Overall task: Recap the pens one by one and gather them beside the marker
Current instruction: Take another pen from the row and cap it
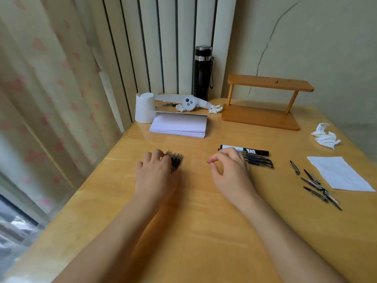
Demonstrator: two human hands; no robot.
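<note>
A black-and-white marker (pixel 247 150) lies across the middle of the wooden table (pixel 204 211). Just in front of it lies a small row of dark capped pens (pixel 260 161). My right hand (pixel 230 167) hovers over the left end of that row with its fingers loosely curled and apart, holding nothing that I can see. To the left, a bunch of uncapped pens (pixel 175 159) points its tips away from me. My left hand (pixel 156 170) rests on that bunch, fingers closed over the barrels. Several loose dark caps or pen parts (pixel 315 185) lie scattered at the right.
A white sheet (pixel 338 173) lies by the right edge, with crumpled tissue (pixel 326 135) behind it. At the back stand a notepad (pixel 179 124), a paper roll (pixel 144 108), a black flask (pixel 202 72), a white controller (pixel 188 103) and a wooden shelf (pixel 263 103). A curtain hangs at the left.
</note>
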